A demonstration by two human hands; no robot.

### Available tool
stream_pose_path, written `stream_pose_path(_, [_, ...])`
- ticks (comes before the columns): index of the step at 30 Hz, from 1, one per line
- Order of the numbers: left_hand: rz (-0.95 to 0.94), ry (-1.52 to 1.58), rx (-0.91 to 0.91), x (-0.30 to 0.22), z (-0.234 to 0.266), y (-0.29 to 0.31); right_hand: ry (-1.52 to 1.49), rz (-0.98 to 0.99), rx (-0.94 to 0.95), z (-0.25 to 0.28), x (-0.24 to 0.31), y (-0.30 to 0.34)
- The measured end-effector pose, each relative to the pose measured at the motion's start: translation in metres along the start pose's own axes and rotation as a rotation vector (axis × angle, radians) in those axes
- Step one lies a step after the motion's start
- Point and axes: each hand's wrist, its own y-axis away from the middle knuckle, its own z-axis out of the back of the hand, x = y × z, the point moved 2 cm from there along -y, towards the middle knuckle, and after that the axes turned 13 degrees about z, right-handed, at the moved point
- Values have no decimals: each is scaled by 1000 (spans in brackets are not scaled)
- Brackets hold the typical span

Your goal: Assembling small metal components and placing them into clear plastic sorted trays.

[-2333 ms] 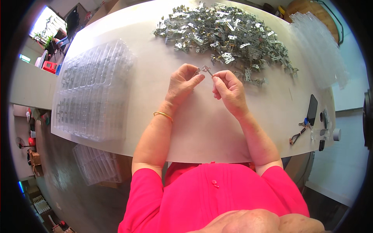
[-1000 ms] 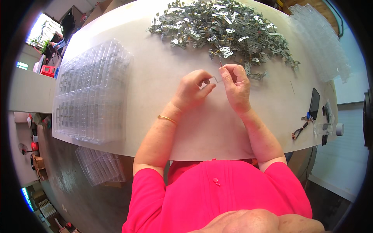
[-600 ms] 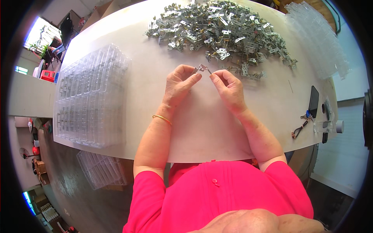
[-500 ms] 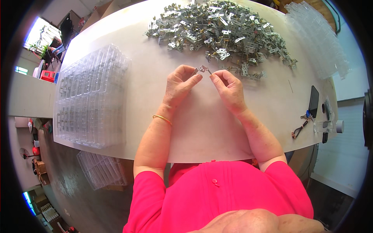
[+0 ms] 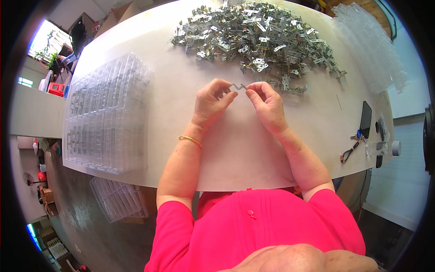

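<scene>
Though beyond hands (image 5: 213, 100), hinge pile (image 5: 258, 36)

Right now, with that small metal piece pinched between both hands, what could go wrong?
The small metal piece is held only by fingertips of the left hand and right hand; it could slip and get lost in the pile of metal parts just behind. A sweeping left elbow might nudge the clear plastic trays near the table edge.

Bright even daylight, sharp centre, fisheye-bent dark rim
</scene>
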Motion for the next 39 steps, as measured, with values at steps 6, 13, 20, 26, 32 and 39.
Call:
stream_pose_path(6, [-119, -148, 11, -4, -6, 2, -405, -260, 40, 3, -4, -3])
stream_pose_path(13, [-293, -235, 55, -14, -7, 4, -549, -514, 151, 11, -16, -6])
stream_pose_path(20, [-236, -215, 131, -16, -4, 6, -408, -411, 144, 8, -7, -5])
stream_pose_path(26, [-1, -82, 279, -20, -9, 11, -411, -223, 13, 11, -11, -6])
stream_pose_path(32, [294, 205, 237, -5, 4, 2, -425, 69, 116, 7, 5, -4])
stream_pose_path(39, [429, 274, 390, -18, 9, 2, -199, 213, 152, 6, 1, -2])
